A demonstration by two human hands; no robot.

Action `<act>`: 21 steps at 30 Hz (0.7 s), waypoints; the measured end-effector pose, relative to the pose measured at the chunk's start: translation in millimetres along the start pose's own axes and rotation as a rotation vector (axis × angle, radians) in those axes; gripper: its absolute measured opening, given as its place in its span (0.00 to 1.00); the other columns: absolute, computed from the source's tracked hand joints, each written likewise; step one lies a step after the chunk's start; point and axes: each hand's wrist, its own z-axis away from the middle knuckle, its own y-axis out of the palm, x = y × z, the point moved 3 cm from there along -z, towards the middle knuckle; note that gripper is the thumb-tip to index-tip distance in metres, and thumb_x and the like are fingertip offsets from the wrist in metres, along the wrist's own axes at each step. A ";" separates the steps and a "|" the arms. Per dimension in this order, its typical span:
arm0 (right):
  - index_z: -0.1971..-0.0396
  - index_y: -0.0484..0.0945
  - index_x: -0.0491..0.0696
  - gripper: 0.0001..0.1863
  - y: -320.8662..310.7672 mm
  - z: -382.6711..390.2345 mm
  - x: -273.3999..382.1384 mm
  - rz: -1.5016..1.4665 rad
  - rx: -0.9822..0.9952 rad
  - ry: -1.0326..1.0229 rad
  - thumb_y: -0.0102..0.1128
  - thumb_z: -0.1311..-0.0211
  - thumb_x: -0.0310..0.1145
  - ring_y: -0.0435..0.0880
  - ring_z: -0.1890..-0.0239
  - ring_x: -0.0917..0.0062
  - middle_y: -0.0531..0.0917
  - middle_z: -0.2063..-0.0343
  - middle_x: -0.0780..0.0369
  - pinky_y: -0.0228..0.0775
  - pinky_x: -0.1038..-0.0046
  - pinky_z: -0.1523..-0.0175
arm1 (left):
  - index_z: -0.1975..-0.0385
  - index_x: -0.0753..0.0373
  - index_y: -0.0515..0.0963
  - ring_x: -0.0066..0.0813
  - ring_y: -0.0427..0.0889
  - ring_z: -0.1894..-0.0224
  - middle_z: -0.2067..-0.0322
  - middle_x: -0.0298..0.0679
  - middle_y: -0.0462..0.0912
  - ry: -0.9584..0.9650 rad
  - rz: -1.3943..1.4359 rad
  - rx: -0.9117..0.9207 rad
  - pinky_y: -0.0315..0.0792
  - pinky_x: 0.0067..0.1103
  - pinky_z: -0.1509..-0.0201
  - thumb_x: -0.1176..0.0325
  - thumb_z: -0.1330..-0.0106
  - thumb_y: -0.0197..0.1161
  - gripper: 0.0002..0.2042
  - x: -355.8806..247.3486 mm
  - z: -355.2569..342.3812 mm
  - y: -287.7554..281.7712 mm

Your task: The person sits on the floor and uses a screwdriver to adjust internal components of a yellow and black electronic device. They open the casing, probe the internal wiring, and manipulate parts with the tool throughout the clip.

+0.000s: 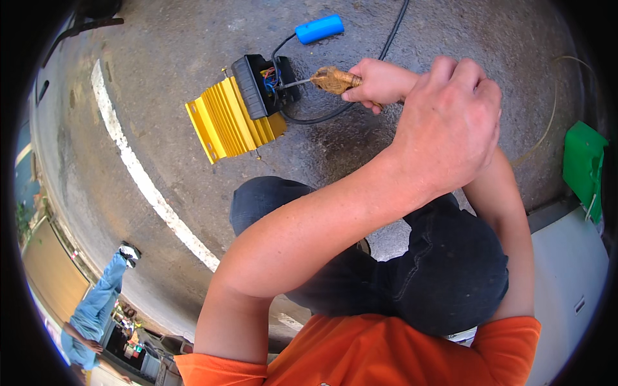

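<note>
Wet, grey asphalt spreads across the view, crossed at left by a painted white line. A pale panel fills the lower right, and at lower left another person in blue jeans is well apart from the work. The wearer's dark-trousered knees rise below the hands, above an orange shirt.

The left hand is nearest the camera, crossing over the right forearm and hiding part of it. Its fingers curl away from view, so whether they hold or touch anything cannot be told.

The gold finned heat sink lies on the asphalt left of the right hand, which is closed firmly around the rear of a screwdriver. A green container sits at the far right; its contents are hidden.

Against the heat sink's upper right side sits a black housing, its open side toward the tool. A black cable passes beyond the right hand, and a blue cylinder on a short black lead lies above the housing.

The screwdriver has an amber-brown handle, and its metal shaft reaches into the opening, among thin red and blue wires; what its tip touches is too small to tell.
</note>
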 end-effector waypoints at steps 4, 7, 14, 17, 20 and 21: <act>0.72 0.76 0.42 0.13 -1.3 -4.9 -4.3 -0.019 -0.034 -0.020 0.63 0.33 0.36 0.76 0.84 0.82 0.76 0.85 0.66 0.69 0.76 0.78 | 0.71 0.62 0.80 0.46 0.78 0.59 0.65 0.42 0.79 0.003 -0.008 -0.015 0.73 0.37 0.52 0.73 0.45 0.66 0.04 -0.3 0.4 -0.6; 0.72 0.76 0.42 0.13 1.2 -5.7 -5.6 0.010 0.004 -0.007 0.62 0.33 0.35 0.76 0.84 0.82 0.75 0.85 0.66 0.69 0.76 0.78 | 0.71 0.62 0.80 0.46 0.78 0.59 0.65 0.42 0.79 0.006 -0.013 0.003 0.73 0.37 0.52 0.73 0.45 0.66 0.04 -0.1 0.9 -2.4; 0.72 0.76 0.42 0.12 1.5 -3.1 -9.5 0.067 -0.078 0.000 0.62 0.32 0.35 0.75 0.84 0.82 0.75 0.86 0.66 0.71 0.75 0.78 | 0.71 0.63 0.80 0.45 0.78 0.59 0.65 0.42 0.80 -0.001 -0.029 0.025 0.73 0.37 0.52 0.73 0.45 0.66 0.04 -3.0 1.5 -0.2; 0.71 0.76 0.42 0.12 2.2 -3.7 -10.5 0.086 -0.080 0.001 0.61 0.32 0.35 0.75 0.84 0.82 0.75 0.85 0.66 0.71 0.74 0.77 | 0.71 0.63 0.80 0.45 0.78 0.59 0.65 0.41 0.80 0.000 -0.027 0.020 0.73 0.36 0.52 0.73 0.45 0.66 0.04 -3.3 1.9 0.8; 0.70 0.76 0.42 0.12 0.6 2.4 -0.1 0.088 0.008 0.015 0.61 0.32 0.35 0.75 0.84 0.81 0.75 0.85 0.65 0.72 0.74 0.77 | 0.71 0.63 0.80 0.45 0.78 0.59 0.65 0.41 0.80 -0.002 -0.035 0.014 0.73 0.36 0.52 0.72 0.45 0.66 0.04 -2.0 1.8 1.5; 0.70 0.76 0.42 0.12 0.2 5.1 5.3 0.087 0.058 0.022 0.61 0.32 0.35 0.75 0.84 0.81 0.75 0.85 0.65 0.72 0.74 0.77 | 0.71 0.63 0.80 0.45 0.78 0.59 0.65 0.41 0.80 -0.005 -0.041 0.017 0.73 0.36 0.52 0.72 0.45 0.66 0.04 -1.5 1.9 1.1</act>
